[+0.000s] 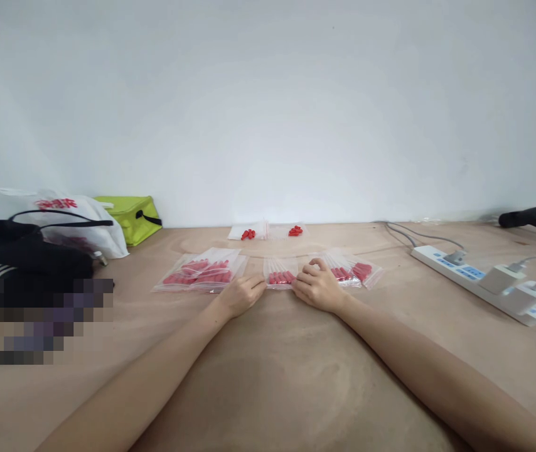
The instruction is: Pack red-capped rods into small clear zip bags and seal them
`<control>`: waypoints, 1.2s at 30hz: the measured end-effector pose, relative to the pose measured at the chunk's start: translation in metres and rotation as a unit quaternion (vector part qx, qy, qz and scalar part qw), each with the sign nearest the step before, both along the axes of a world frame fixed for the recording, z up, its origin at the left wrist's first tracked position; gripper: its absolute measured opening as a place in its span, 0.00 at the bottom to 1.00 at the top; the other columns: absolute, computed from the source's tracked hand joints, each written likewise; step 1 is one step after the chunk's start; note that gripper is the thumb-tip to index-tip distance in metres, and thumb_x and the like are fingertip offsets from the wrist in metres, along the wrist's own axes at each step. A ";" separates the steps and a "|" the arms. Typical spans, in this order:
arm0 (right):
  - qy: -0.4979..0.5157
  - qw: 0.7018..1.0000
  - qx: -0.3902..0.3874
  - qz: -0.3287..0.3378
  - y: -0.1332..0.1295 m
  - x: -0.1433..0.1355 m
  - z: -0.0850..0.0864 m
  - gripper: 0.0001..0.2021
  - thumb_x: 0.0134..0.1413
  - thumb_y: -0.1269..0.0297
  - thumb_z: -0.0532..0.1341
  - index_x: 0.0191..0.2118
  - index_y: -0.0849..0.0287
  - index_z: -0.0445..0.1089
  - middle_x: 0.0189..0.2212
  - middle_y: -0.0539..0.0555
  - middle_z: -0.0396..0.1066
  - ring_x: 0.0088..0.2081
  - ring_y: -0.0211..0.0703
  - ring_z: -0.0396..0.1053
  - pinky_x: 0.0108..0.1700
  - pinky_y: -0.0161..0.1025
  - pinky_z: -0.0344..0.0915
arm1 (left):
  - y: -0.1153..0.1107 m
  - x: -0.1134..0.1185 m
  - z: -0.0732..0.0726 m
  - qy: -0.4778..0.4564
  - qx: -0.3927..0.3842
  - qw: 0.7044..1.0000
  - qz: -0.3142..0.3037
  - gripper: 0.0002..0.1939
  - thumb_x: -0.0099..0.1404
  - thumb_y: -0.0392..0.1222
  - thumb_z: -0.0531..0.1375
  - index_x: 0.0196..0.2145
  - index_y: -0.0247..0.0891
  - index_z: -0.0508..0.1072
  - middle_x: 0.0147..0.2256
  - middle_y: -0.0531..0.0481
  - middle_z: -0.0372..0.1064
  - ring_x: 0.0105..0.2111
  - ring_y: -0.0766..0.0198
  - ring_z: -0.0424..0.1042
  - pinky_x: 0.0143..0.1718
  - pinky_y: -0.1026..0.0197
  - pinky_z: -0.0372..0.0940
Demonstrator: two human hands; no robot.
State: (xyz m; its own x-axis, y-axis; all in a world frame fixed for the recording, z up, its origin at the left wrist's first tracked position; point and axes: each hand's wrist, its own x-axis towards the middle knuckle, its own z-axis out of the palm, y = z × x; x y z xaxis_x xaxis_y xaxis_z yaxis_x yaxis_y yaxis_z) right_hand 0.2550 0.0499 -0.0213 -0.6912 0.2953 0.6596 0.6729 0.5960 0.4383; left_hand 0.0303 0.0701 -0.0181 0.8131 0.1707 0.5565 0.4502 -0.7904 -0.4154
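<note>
Both hands, left hand (242,294) and right hand (315,285), curled, pinching small clear bag (280,274) of red pieces.

Small clear plastic bag of red pieces (280,272) between both hands, fuller bag stack (201,271) left, white power strip (479,283) far right, perhaps two smaller bags (268,232) behind.

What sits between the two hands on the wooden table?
In the head view, a small clear plastic bag of red pieces lies between the left hand and right hand, touched by both.
</note>
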 end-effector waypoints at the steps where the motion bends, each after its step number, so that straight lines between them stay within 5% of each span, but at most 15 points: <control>1: 0.004 1.000 0.001 0.005 0.000 -0.006 0.000 0.11 0.53 0.70 0.52 0.21 0.60 0.63 0.19 0.48 0.63 0.29 0.36 0.54 0.39 0.41 0.47 | 0.000 0.001 0.000 0.000 -0.007 1.000 0.000 0.12 0.64 0.32 0.46 0.29 0.32 0.67 0.30 0.47 0.69 0.31 0.66 0.69 0.32 0.64 0.66; 7: 0.011 0.999 0.004 0.035 0.009 -0.038 -0.005 0.10 0.53 0.71 0.53 0.22 0.60 0.63 0.21 0.49 0.63 0.29 0.36 0.55 0.39 0.39 0.47 | -0.002 0.006 0.000 -0.016 0.013 1.000 -0.009 0.13 0.64 0.33 0.45 0.30 0.32 0.68 0.29 0.48 0.69 0.30 0.66 0.70 0.32 0.65 0.66; 13: -0.007 0.998 0.026 0.058 0.011 -0.041 -0.003 0.12 0.54 0.73 0.51 0.21 0.61 0.63 0.21 0.49 0.63 0.28 0.35 0.55 0.38 0.39 0.48 | -0.003 0.007 0.004 -0.036 0.057 0.997 -0.036 0.13 0.64 0.31 0.45 0.30 0.32 0.68 0.28 0.48 0.70 0.29 0.66 0.70 0.31 0.64 0.66; 29: -0.042 0.998 0.049 -0.002 -0.009 0.016 0.001 0.12 0.55 0.76 0.48 0.26 0.61 0.65 0.22 0.50 0.63 0.27 0.35 0.56 0.42 0.41 0.48 | -0.008 0.008 0.008 -0.053 0.009 0.997 -0.062 0.11 0.62 0.30 0.48 0.29 0.34 0.69 0.29 0.49 0.71 0.29 0.67 0.70 0.32 0.64 0.66; 36: -0.010 0.999 0.027 -0.028 -0.009 0.029 -0.001 0.13 0.57 0.65 0.50 0.24 0.61 0.63 0.20 0.49 0.63 0.26 0.35 0.56 0.38 0.39 0.49 | -0.006 0.007 0.004 -0.061 -0.019 0.997 -0.044 0.11 0.62 0.32 0.49 0.28 0.36 0.69 0.29 0.51 0.71 0.29 0.66 0.70 0.30 0.64 0.65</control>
